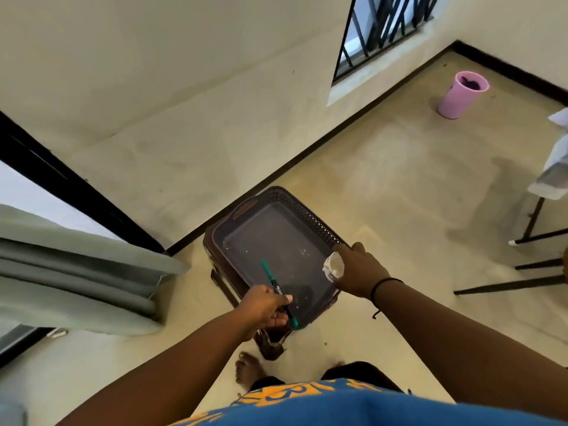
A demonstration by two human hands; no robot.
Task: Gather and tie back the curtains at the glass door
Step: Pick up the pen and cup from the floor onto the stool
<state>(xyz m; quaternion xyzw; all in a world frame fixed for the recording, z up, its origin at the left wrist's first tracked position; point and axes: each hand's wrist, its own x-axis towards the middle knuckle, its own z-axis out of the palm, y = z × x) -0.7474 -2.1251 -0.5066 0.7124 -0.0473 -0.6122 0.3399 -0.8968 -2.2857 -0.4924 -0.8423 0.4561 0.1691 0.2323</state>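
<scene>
Curtain (76,272) cut off left, pen (278,292) print unreadable — table legs (534,259) cropped

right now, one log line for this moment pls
left hand: holds green pen | right hand: grips white cup | both over dark tray | curtain: untouched

home room | barred window (384,29) | grey-green curtain (76,272) | pink bin (461,95) | tiled floor (384,179)

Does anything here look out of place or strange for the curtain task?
Yes. Both hands are busy away from the curtain: the left hand holds a green pen and the right hand grips a small white cup over a dark tray. The curtain hangs loose, not tied.
</scene>
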